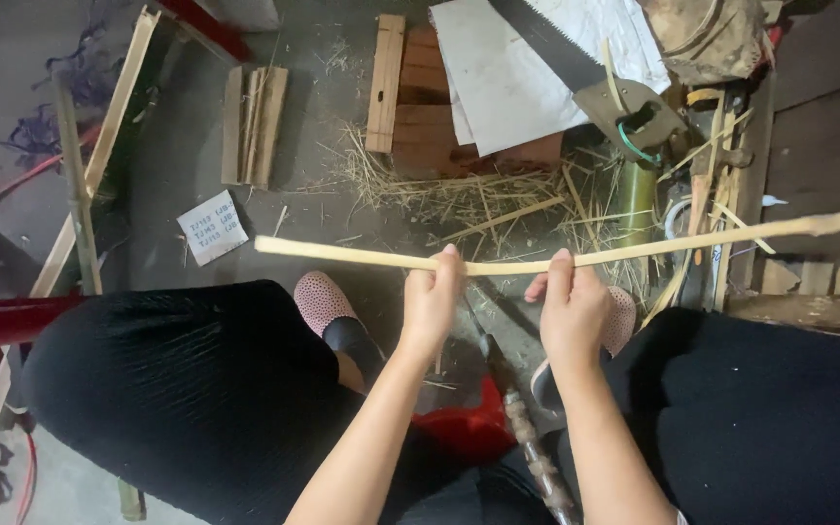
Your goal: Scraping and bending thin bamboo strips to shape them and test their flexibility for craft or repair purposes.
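The bamboo strip [498, 262] lies nearly horizontal above the knees, its long axis running left to right. The left hand [432, 303] and right hand [572, 309] both clench it mid-length, close together. The longer free end extends rightward past the right hand.

Bamboo strip [634, 255] right end cut by frame edge; saw [576, 58] blade tip cropped

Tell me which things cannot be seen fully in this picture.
Head view only:
- Strip: right end cut off by the frame edge.
- Left hand and right hand: fingertips hidden behind the strip.
- Saw: blade tip cut off at the top edge.
- Paper: writing too small.
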